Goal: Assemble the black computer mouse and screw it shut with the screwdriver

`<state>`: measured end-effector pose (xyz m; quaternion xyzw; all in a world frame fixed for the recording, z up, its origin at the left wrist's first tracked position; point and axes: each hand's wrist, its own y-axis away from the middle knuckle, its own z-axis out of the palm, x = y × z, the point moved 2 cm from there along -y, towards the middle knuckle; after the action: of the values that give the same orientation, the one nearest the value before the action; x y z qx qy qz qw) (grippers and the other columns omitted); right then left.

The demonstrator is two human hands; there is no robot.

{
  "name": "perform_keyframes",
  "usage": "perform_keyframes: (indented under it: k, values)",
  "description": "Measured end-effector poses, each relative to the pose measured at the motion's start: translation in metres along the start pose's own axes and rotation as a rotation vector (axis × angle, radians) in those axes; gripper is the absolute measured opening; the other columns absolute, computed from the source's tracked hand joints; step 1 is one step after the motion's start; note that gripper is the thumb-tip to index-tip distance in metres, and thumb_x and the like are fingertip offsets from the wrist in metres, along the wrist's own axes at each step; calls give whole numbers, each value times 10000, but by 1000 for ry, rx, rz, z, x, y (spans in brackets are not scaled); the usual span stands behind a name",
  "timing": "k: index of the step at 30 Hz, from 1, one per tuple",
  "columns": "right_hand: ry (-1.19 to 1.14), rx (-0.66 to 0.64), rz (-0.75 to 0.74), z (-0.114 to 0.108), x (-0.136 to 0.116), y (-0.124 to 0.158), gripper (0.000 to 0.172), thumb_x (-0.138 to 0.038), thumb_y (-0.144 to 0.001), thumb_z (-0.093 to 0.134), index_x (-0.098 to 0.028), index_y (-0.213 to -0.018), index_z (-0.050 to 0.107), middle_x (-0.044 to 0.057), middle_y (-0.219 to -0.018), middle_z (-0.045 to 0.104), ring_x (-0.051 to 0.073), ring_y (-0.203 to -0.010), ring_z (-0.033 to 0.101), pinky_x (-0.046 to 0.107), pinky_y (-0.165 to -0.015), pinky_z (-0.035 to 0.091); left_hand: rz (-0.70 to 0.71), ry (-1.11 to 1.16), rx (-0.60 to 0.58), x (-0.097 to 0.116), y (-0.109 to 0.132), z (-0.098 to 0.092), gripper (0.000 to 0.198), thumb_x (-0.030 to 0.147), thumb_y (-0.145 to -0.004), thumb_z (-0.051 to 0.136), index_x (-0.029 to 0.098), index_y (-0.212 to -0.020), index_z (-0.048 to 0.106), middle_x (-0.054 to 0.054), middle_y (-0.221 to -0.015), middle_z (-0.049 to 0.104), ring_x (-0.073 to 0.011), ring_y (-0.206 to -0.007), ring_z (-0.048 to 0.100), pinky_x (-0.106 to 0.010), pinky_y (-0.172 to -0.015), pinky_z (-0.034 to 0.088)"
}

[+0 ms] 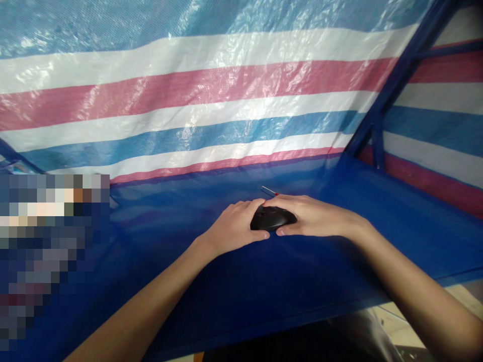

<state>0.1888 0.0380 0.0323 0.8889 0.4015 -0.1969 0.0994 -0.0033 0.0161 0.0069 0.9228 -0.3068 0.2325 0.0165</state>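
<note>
A black computer mouse (272, 218) is held at the middle of the blue tabletop (320, 281), between my two hands. My left hand (236, 226) grips its left end, the thumb along the near side and the fingers over the far side. From the other end my right hand (307, 216) closes round it the same way, its thumb tip near the left thumb. Just behind the right fingers lies a thin tool with a metal shaft and a red part (269, 190), perhaps a screwdriver; its handle is mostly hidden by that hand.
A striped plastic sheet (211, 85) in blue, white and red rises behind the table. Blue metal posts (396, 85) stand at the right, with more striped sheet beyond. The left side is blurred by a pixelated patch (41, 251). The table's front edge runs near my body.
</note>
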Motion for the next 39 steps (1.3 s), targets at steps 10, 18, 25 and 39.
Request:
perform_keyframes:
  k: [10,18,25,39]
  values:
    - [-8,-5,29,-1,-1,-1,641,-460,-730,660,-262,-1316,492,45,-1341,544,319,-1270,441,453,-1051,336,11,17,-4,1,0,-2,579,454,-788,597,245,-1293,407,-76,-1262,569,-279,-1135,526,-430,-950,381]
    - [-3,1,15,0,-1,-1,632,-450,-731,661,-253,-1308,496,44,-1339,546,299,-1251,466,434,-1049,344,24,7,2,1,0,-1,573,462,-800,581,241,-1300,410,-78,-1250,575,-277,-1118,533,-429,-933,391]
    - [-18,3,19,-1,-3,-1,628,-434,-724,667,-262,-1306,504,41,-1327,556,299,-1231,485,435,-1047,342,11,15,-6,1,0,-2,572,458,-788,595,252,-1291,417,-70,-1234,585,-279,-1107,539,-429,-931,394]
    - [-3,0,-1,-1,-5,-1,603,-403,-740,656,-250,-1303,499,38,-1307,572,271,-1178,533,386,-986,402,20,24,-5,2,0,-2,568,472,-779,604,244,-1273,438,-72,-1224,589,-278,-1102,537,-433,-935,393]
